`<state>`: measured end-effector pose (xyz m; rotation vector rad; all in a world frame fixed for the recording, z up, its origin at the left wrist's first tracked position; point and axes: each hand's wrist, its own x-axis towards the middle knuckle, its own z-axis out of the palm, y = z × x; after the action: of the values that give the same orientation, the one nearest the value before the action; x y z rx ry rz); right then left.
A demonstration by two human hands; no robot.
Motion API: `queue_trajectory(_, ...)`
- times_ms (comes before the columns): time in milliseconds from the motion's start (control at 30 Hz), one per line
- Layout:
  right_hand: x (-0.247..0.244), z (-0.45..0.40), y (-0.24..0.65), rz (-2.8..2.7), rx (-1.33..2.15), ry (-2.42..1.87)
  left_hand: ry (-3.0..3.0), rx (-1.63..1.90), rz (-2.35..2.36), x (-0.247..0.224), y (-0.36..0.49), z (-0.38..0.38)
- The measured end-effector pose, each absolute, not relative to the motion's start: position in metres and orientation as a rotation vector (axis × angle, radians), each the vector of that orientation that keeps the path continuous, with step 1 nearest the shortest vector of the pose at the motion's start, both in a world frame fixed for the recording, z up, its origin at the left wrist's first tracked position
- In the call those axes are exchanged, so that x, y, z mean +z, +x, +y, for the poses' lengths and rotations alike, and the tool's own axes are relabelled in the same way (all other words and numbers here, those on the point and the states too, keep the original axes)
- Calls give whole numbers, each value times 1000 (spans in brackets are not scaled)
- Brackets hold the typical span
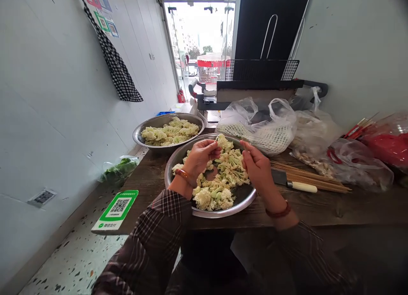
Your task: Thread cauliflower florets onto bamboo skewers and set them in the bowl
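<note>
Above a wide metal basin [223, 212] filled with cauliflower florets [216, 195], my two hands face each other. Thumb and fingers of my left hand [200, 157] are closed on a cauliflower floret [224, 142] at the basin's far side. My right hand [257, 165] is pinched shut over the right rim, its index finger pointing up; anything thin in its grip is too small to make out. Beside that hand lie a knife [301, 186] with a pale handle and a bundle of thin wooden skewers [312, 176].
A second metal basin [136, 135] with cauliflower stands at the back left. White plastic bags [270, 129] and a red bag [389, 137] line the back and right. A QR code card [117, 210] lies at the table's left corner. Greens in a bag [119, 169] sit below, left.
</note>
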<state>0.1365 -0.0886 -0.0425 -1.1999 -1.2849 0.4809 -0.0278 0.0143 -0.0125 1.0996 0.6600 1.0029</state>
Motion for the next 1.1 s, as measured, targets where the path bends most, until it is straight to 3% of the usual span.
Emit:
queue_trajectory(167,-46,-102,128,-1570,509,-1225,1092,1039,647,-10,-26,15)
queue_trajectory(1100,-48,-94,132,-1593,373,-1285,1098,1024,597,-5,-21,10)
